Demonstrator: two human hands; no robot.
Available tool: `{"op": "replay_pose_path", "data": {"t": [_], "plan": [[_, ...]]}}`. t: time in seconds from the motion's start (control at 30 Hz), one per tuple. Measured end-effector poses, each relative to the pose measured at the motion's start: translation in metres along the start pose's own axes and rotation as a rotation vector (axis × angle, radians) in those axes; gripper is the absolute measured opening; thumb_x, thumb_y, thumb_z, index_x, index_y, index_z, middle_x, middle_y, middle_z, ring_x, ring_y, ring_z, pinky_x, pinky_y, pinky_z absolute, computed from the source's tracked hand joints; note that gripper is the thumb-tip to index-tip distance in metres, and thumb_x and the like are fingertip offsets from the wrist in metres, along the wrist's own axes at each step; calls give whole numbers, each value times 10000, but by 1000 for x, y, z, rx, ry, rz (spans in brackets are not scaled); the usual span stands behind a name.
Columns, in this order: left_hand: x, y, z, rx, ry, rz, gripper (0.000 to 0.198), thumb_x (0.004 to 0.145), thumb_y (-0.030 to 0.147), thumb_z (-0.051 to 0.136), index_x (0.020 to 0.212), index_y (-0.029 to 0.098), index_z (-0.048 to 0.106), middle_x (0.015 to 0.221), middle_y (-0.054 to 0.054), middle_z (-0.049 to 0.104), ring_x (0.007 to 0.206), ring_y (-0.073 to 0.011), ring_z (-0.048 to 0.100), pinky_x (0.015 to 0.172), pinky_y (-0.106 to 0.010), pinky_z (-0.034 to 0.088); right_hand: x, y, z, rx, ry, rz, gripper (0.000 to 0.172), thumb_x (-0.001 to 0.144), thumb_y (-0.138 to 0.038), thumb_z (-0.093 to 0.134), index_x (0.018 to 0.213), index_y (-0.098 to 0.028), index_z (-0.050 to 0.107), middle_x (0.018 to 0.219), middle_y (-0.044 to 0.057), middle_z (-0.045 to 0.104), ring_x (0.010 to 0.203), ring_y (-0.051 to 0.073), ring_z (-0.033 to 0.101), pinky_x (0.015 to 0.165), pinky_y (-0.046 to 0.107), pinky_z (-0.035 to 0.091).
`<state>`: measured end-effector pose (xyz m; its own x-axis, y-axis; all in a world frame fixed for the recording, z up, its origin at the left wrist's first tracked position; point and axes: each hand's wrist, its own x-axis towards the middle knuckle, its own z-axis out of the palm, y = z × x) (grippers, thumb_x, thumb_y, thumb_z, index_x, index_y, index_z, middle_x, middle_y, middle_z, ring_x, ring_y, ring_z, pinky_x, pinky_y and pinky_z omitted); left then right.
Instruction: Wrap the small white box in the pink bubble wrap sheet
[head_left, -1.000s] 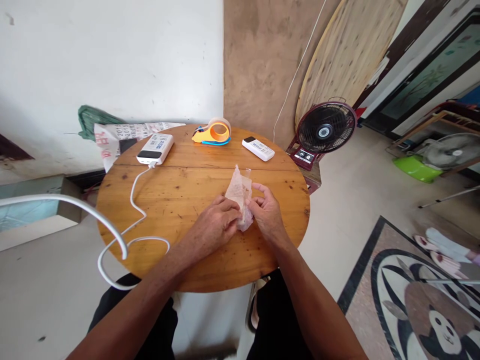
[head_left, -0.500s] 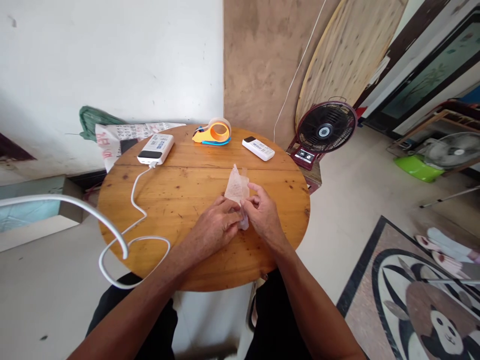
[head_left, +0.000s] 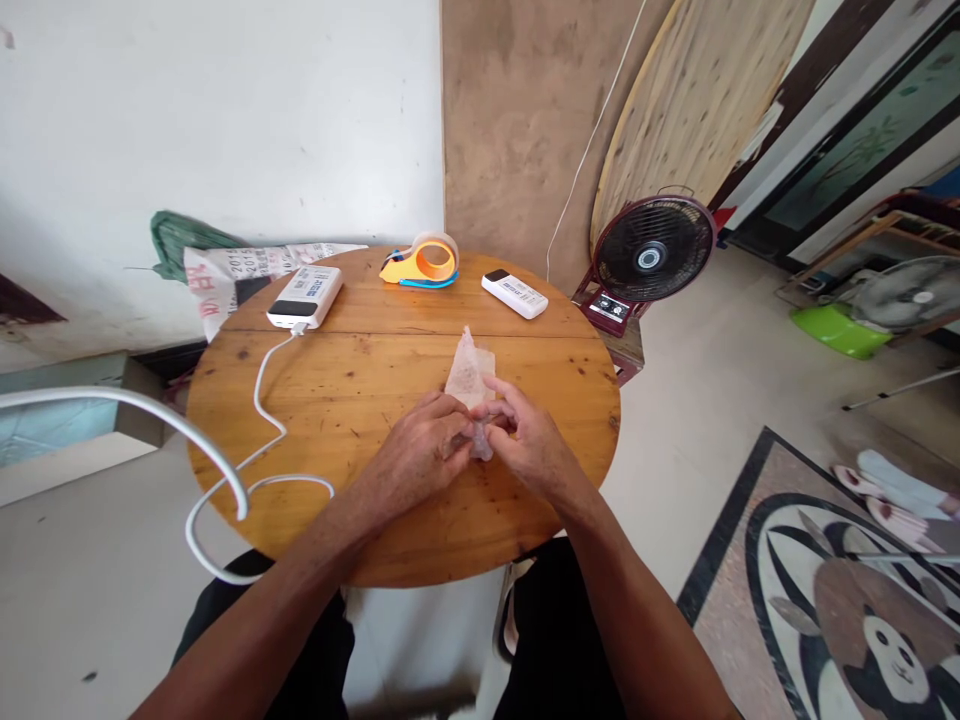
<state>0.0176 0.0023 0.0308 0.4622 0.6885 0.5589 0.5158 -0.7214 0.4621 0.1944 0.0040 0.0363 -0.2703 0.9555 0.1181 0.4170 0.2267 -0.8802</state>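
Note:
A small crinkled clear plastic bag (head_left: 469, 372) with pale contents lies near the middle of the round wooden table (head_left: 352, 400). My left hand (head_left: 420, 455) pinches its near end, fingers closed on it. My right hand (head_left: 525, 440) meets it from the right, fingertips also closed on the same end. The bag's far end sticks out beyond both hands, toward the back of the table.
At the back of the table lie a white power bank (head_left: 306, 296) with a white cable (head_left: 259, 400), an orange tape dispenser (head_left: 418, 262) and a white remote (head_left: 514, 294). A dark floor fan (head_left: 651, 250) stands right of the table. A panda rug (head_left: 847, 590) covers the floor.
My hands have drawn closer together over the bag's near end, and more of the bag is now covered by my fingers. The bag's free end looks shorter and flatter.

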Motion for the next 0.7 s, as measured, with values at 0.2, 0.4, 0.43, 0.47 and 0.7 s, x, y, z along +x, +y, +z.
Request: {"op": "replay_pose_path", "data": {"t": [0.2,0.4,0.43,0.47,0.7], "plan": [[-1,3,-3,-88,-12,-66,163,773,80,548,832,187,655,927,-48,666,886,-185,596,846,-351,496,-2,-4,-1,-113,-54,-52,577,774,-114,559,1340,-180,462,1015,47,690,723,139,605,757,309,489],[-1,6,1,-152,55,-216,102,769,134,564,827,171,639,947,-61,609,887,-176,598,812,-324,500,-4,-9,5,-208,-42,-83,598,773,-88,533,1354,-184,429,1119,70,662,766,152,607,770,306,475],[0,6,3,-162,77,-229,92,771,139,564,825,174,629,943,-56,605,874,-169,598,802,-316,498,-4,-8,5,-213,-44,-89,603,774,-86,527,1359,-187,421,1124,70,660,772,154,608,771,305,475],[0,5,4,-170,95,-241,75,778,147,563,814,180,620,934,-48,605,865,-163,597,796,-309,496,-4,-8,5,-215,-46,-94,606,777,-84,520,1363,-190,413,1129,71,658,774,154,608,770,304,475],[3,2,12,-107,91,-393,93,790,229,606,705,193,595,775,-2,590,753,-149,573,671,-276,448,-3,-5,4,-235,-58,-124,595,784,-59,483,1354,-214,404,1115,55,647,745,141,602,766,301,474]]}}
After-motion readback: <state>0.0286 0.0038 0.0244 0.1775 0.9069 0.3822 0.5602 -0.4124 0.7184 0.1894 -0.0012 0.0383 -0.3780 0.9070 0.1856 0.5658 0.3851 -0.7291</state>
